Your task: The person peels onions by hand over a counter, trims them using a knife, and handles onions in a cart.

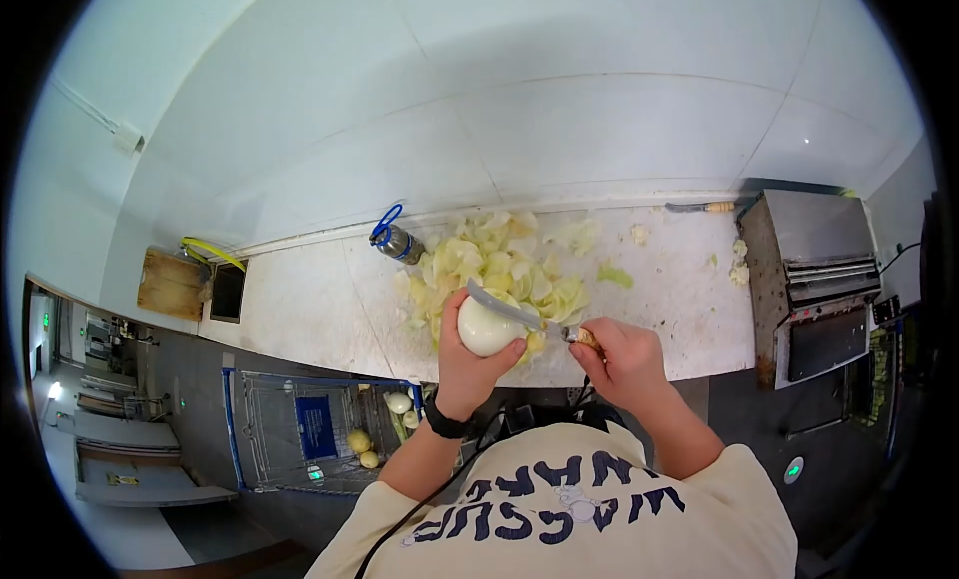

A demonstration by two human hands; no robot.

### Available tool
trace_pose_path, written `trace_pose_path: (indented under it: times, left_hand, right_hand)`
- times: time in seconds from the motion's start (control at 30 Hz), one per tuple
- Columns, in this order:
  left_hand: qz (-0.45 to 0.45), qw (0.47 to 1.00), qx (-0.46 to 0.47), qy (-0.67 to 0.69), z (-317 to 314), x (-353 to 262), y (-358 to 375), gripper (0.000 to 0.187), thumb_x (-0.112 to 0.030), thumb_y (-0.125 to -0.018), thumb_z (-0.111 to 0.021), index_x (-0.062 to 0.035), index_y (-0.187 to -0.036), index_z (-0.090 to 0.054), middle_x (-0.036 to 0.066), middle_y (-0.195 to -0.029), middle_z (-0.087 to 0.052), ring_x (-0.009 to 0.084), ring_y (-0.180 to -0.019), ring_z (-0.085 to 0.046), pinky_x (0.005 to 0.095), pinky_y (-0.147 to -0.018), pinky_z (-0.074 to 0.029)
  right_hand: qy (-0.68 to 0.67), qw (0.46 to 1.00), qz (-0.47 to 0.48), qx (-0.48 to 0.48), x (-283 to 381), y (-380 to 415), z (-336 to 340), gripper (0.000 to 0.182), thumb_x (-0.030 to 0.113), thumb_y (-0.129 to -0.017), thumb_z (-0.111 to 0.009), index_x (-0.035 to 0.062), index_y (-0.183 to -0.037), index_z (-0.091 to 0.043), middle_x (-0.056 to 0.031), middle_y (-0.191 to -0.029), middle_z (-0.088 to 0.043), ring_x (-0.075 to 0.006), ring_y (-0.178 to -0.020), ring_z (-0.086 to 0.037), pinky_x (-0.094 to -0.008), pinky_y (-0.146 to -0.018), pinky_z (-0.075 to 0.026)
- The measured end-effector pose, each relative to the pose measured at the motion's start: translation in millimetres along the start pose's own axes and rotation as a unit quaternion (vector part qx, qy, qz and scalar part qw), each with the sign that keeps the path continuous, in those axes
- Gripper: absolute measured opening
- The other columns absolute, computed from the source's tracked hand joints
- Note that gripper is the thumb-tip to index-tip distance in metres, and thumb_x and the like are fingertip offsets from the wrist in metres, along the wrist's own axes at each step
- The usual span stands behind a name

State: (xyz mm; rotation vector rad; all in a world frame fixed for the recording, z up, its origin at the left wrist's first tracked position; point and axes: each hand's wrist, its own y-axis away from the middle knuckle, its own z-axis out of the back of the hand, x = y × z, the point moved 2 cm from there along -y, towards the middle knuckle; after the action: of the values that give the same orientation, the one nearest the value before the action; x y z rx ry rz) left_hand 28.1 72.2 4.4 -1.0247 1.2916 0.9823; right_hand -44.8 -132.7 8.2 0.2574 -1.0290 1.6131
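A round, pale white vegetable [483,331] rests in my left hand [466,363], whose fingers wrap round its left side and underside. My right hand [621,362] is closed on the wooden handle of a knife [507,308]. The curved blade points left and lies across the top of the vegetable. Just behind, a heap of pale yellow-green leaves or peelings [534,279] spreads over the white worktop [310,299].
Left of the heap stands a dark bottle [400,243] with a blue loop. A second knife [699,207] lies by the wall, near a metal appliance [814,269]. Below the worktop's left part is a shopping cart [270,429] holding several vegetables.
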Motion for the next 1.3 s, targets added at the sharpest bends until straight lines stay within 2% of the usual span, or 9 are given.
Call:
trace_pose_path:
  times: [0.43,0.5,0.6,0.73,0.77,0.87,0.9,1.0,1.3]
  left_hand:
    - [-0.014,1.0,-0.016,-0.004,-4.6,-4.0,-1.5,0.077,0.0,-0.071,-0.081,-0.0065,-0.133,-0.036,0.009,-0.12,-0.054,0.0178,-0.109,-0.058,0.0314,-0.091,-0.051]
    - [-0.002,1.0,-0.013,-0.008,-6.0,-6.3,1.6,0.077,-0.001,-0.071,-0.081,-0.0068,-0.133,-0.036,0.009,-0.119,-0.054,0.0178,-0.108,-0.058,0.0316,-0.091,-0.051]
    - [-0.046,0.998,0.019,-0.049,-10.1,-7.7,9.7,0.078,-0.003,-0.07,-0.082,-0.0068,-0.133,-0.036,0.008,-0.118,-0.054,0.018,-0.108,-0.058,0.032,-0.091,-0.051]
    - [-0.016,1.0,-0.012,-0.023,-6.4,-14.2,7.7,0.078,-0.005,-0.07,-0.083,-0.0073,-0.132,-0.037,0.008,-0.118,-0.054,0.018,-0.108,-0.058,0.0319,-0.09,-0.051]
    - [-0.013,1.0,-0.017,-0.018,-4.0,-11.2,6.3,0.078,-0.005,-0.07,-0.083,-0.0074,-0.132,-0.037,0.008,-0.118,-0.054,0.0178,-0.108,-0.058,0.0318,-0.09,-0.051]
    - [-0.001,0.999,-0.022,-0.026,1.3,-3.4,3.6,0.076,-0.004,-0.07,-0.082,-0.0076,-0.132,-0.037,0.008,-0.118,-0.055,0.0175,-0.108,-0.058,0.0316,-0.091,-0.051]
    - [0.005,0.999,-0.019,-0.033,2.1,-1.6,4.9,0.076,-0.003,-0.071,-0.081,-0.0076,-0.132,-0.037,0.008,-0.118,-0.055,0.0174,-0.108,-0.058,0.0316,-0.091,-0.051]
    - [0.024,0.998,-0.011,0.052,-1.9,-3.3,6.7,0.074,0.0,-0.072,-0.079,-0.0074,-0.132,-0.037,0.007,-0.118,-0.055,0.0175,-0.109,-0.058,0.0317,-0.092,-0.051]
    - [0.006,0.998,-0.006,0.055,1.1,-9.3,15.9,0.077,-0.001,-0.071,-0.08,-0.0075,-0.133,-0.036,0.008,-0.12,-0.055,0.0178,-0.111,-0.058,0.0322,-0.094,-0.05]
  right_hand:
    - [-0.011,1.0,0.0,0.009,-1.8,-8.9,-3.5,0.02,0.021,-0.085,-0.072,0.0066,-0.084,-0.058,-0.0074,-0.061,-0.058,-0.0269,-0.052,-0.059,-0.0382,-0.046,-0.044]
    - [0.03,0.999,-0.02,0.004,-3.0,-11.4,-8.5,0.02,0.022,-0.087,-0.07,0.0063,-0.084,-0.059,-0.0085,-0.06,-0.057,-0.028,-0.052,-0.059,-0.0388,-0.046,-0.044]
    - [0.053,0.996,-0.076,-0.014,-18.7,-17.4,-18.5,0.021,0.024,-0.089,-0.068,0.0056,-0.084,-0.059,-0.0103,-0.058,-0.057,-0.0303,-0.052,-0.058,-0.04,-0.047,-0.044]
    - [-0.014,0.985,-0.156,-0.066,-56.1,-21.3,-26.2,0.023,0.026,-0.09,-0.067,0.0045,-0.085,-0.06,-0.0124,-0.059,-0.056,-0.0333,-0.052,-0.057,-0.0405,-0.047,-0.043]
    - [-0.003,0.982,-0.188,-0.021,-62.8,-16.8,-22.0,0.023,0.025,-0.09,-0.068,0.004,-0.085,-0.061,-0.0126,-0.059,-0.056,-0.0325,-0.053,-0.057,-0.0392,-0.048,-0.043]
    - [-0.05,0.992,-0.114,-0.019,-28.8,-6.7,-6.8,0.022,0.023,-0.087,-0.07,0.0038,-0.084,-0.06,-0.0121,-0.061,-0.057,-0.0308,-0.055,-0.059,-0.038,-0.048,-0.043]
    - [-0.067,0.996,-0.058,-0.016,-18.7,-5.3,-8.3,0.021,0.021,-0.084,-0.073,0.0049,-0.085,-0.06,-0.0105,-0.063,-0.058,-0.0291,-0.055,-0.059,-0.038,-0.048,-0.044]
    - [-0.059,0.998,0.012,0.022,3.8,-10.9,-7.2,0.02,0.019,-0.083,-0.074,0.0064,-0.087,-0.059,-0.0086,-0.064,-0.059,-0.0278,-0.055,-0.06,-0.0378,-0.047,-0.044]
    - [-0.03,0.999,0.023,0.03,6.8,-10.7,-3.6,0.019,0.02,-0.085,-0.072,0.0067,-0.089,-0.059,-0.0067,-0.065,-0.061,-0.0269,-0.055,-0.061,-0.0376,-0.047,-0.045]
